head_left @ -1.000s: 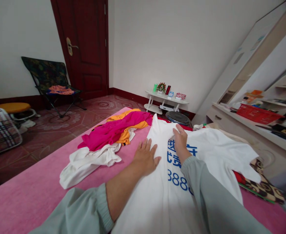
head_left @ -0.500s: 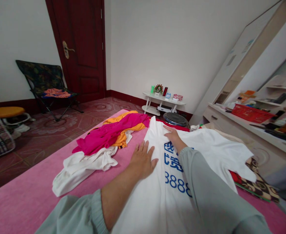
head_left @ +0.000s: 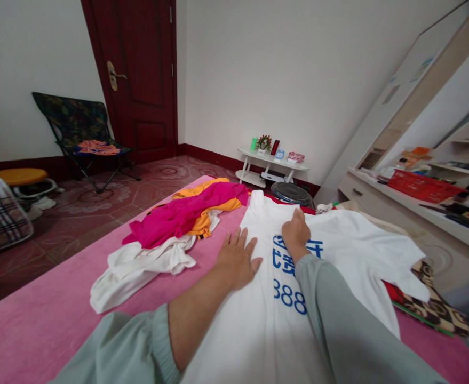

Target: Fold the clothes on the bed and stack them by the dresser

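A white T-shirt [head_left: 350, 250] with blue print lies spread on the pink bed cover [head_left: 38, 325]. My left hand [head_left: 237, 258] lies flat on the shirt's left edge, fingers stretched out and apart. My right hand [head_left: 296, 232] rests on the middle of the shirt over the blue print, fingers curled downward against the cloth; the fingertips are hidden from me. Both forearms wear pale green sleeves, the left one pushed up.
A pile of pink, orange and white clothes [head_left: 170, 229] lies left of the shirt. A patterned cloth [head_left: 430, 304] shows under its right side. Beyond stand a small white table [head_left: 272, 162], a folding chair [head_left: 80, 133], a dark red door [head_left: 142, 80] and a dresser with a red basket [head_left: 420, 186].
My right hand slid forward up the shirt and has come back toward me over the blue print. The left hand has stayed flat in place.
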### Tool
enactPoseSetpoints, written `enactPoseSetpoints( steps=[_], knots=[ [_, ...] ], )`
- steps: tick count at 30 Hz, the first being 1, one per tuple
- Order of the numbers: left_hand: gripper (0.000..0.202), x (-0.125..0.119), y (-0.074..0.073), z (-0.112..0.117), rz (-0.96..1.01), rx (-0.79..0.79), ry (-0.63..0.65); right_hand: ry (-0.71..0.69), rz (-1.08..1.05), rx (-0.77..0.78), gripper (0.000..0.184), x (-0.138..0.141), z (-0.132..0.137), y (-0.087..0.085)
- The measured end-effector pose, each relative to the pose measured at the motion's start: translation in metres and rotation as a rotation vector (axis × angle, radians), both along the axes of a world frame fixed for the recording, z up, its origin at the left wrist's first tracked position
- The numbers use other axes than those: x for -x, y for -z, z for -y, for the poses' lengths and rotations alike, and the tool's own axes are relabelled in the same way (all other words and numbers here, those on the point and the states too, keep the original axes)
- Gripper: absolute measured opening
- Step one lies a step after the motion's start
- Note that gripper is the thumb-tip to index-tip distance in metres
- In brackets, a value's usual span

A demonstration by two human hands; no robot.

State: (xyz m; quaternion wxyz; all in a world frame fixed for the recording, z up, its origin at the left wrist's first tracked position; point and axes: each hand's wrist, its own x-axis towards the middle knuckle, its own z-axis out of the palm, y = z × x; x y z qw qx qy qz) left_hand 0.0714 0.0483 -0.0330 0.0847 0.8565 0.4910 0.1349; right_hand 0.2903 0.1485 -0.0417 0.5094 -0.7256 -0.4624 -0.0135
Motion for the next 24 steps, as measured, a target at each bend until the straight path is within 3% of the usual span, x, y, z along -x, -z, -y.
enactPoseSetpoints(
  steps=[3,6,10,15,19,24],
  knots=[
    [0.062,0.001,0.0,0.002,0.013,-0.025,0.008,0.074,0.082,0.21,0.036,-0.002,-0.002,0.001],
    [0.057,0.001,0.0,0.004,0.034,-0.071,0.024,0.062,0.126,0.318,0.02,-0.007,-0.007,-0.003],
    [0.049,0.002,-0.001,0.005,0.062,-0.145,0.093,0.062,0.218,0.438,0.029,-0.018,-0.01,-0.015],
    [0.047,0.003,-0.001,0.006,0.096,-0.172,0.279,0.045,0.352,0.568,0.036,-0.031,0.001,-0.024],
    [0.046,0.003,-0.001,0.006,0.097,-0.18,0.325,0.0,0.478,0.508,0.036,-0.03,-0.001,-0.025],
    [0.046,0.001,0.001,0.006,0.1,-0.189,0.318,-0.177,0.431,0.351,0.046,-0.03,-0.031,-0.018]
  ],
)
